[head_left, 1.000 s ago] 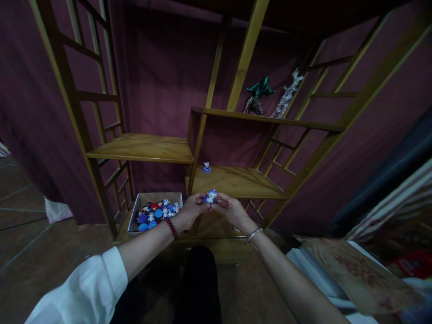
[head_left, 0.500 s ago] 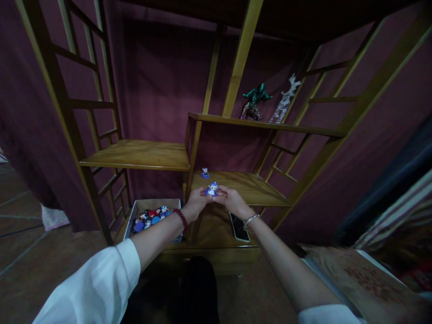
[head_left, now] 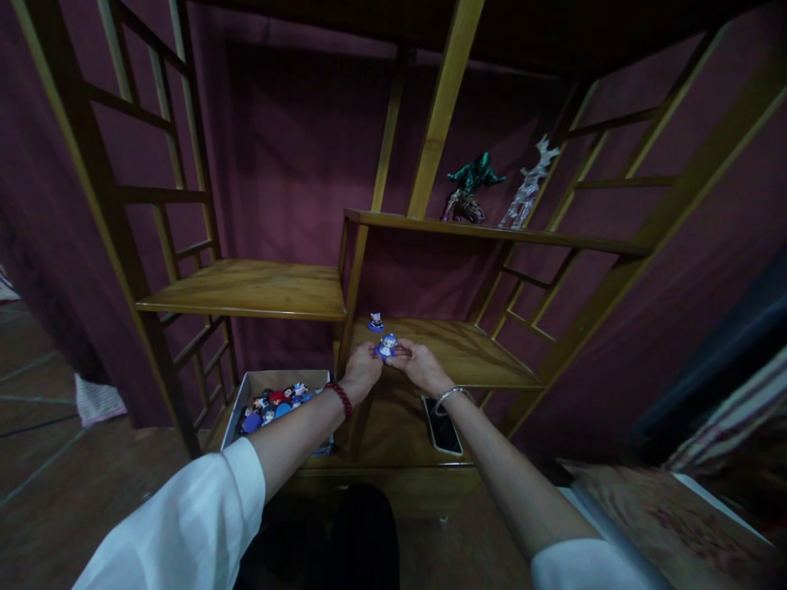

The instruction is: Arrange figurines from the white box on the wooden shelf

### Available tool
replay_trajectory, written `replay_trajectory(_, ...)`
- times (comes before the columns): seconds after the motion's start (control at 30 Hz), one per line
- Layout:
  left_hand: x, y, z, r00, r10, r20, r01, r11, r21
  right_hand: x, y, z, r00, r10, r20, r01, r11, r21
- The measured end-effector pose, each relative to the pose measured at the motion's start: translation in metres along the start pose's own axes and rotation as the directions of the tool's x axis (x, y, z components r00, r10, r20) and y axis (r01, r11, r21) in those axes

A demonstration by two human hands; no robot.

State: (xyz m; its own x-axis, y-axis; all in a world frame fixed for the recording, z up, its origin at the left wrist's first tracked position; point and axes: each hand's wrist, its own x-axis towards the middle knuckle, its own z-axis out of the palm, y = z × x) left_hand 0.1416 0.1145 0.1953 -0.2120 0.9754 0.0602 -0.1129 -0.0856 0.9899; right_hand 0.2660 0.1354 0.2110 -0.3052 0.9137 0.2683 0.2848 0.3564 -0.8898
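The left hand (head_left: 362, 369) and the right hand (head_left: 421, 365) pinched a small purple-and-white figurine with a round purple base (head_left: 387, 345) between their fingertips, one at each side of the base. The figurine was upright, in front of the light-brown wooden middle shelf (head_left: 467, 348); contact with the shelf edge could not be determined. A second small figurine, dark and white on a purple base (head_left: 375, 320), stood on that shelf, near its left end. Below the right wrist, a black-screened phone with a pale edge (head_left: 443, 426) lay on the brown wooden bottom board (head_left: 393, 438). On the left, the open rectangular cardboard box with pale walls (head_left: 283, 379) contained a jumbled load of small figurines in red, black, white and blue (head_left: 286, 401), some showing round blue bases. The left forearm partly covered the box.
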Motion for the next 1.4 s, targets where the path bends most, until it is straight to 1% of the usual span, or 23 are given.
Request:
replay_trajectory(0.1, 0.002, 0.001, 0.000, 0.997, 0.070, -0.023, -0.068, 0.995, 0.070, 0.008, 0.007, -0.002, 1.000, -0.010, -0.009, 0.009, 0.996, -0.087)
replay_trajectory(0.2, 0.003, 0.005, 0.000, 0.991, 0.129, -0.043, -0.117, 0.972, 0.204, 0.016, 0.014, -0.002, 0.999, -0.030, -0.019, 0.028, 0.991, -0.131)
replay_trajectory(0.37, 0.002, 0.011, 0.000, 0.979, 0.203, -0.004, -0.184, 0.892, 0.414, 0.028, 0.020, -0.001, 0.998, -0.048, -0.036, 0.040, 0.982, -0.185)
replay_trajectory(0.43, 0.000, 0.014, 0.000, 0.971, 0.239, 0.018, -0.215, 0.837, 0.503, 0.033, 0.021, 0.000, 0.998, -0.051, -0.021, 0.045, 0.975, -0.219)
replay_trajectory(0.53, -0.004, 0.018, -0.001, 0.960, 0.276, 0.047, -0.238, 0.719, 0.653, 0.038, 0.022, 0.001, 1.000, -0.027, -0.016, 0.022, 0.965, -0.261)
replay_trajectory(0.7, -0.009, 0.022, -0.002, 0.945, 0.315, 0.092, -0.264, 0.562, 0.784, 0.045, 0.020, 0.003, 1.000, -0.002, -0.025, -0.006, 0.957, -0.292)
replay_trajectory(0.83, -0.013, 0.022, -0.003, 0.932, 0.335, 0.140, -0.293, 0.467, 0.834, 0.049, 0.020, 0.005, 0.999, 0.012, -0.041, -0.023, 0.955, -0.297)
replay_trajectory(0.93, -0.013, 0.021, -0.003, 0.927, 0.334, 0.167, -0.309, 0.432, 0.847, 0.054, 0.022, 0.007, 0.999, 0.028, -0.039, -0.038, 0.961, -0.273)
replay_trajectory(1.13, -0.006, 0.021, -0.004, 0.928, 0.326, 0.183, -0.318, 0.431, 0.845, 0.063, 0.030, 0.008, 0.999, 0.028, -0.028, -0.034, 0.970, -0.242)
replay_trajectory(1.23, -0.005, 0.022, -0.004, 0.928, 0.322, 0.187, -0.320, 0.429, 0.845, 0.065, 0.033, 0.007, 1.000, 0.013, -0.007, -0.014, 0.966, -0.258)
replay_trajectory(1.4, -0.005, 0.024, -0.004, 0.932, 0.305, 0.195, -0.318, 0.432, 0.844, 0.066, 0.034, 0.007, 1.000, -0.009, -0.007, 0.007, 0.956, -0.294)
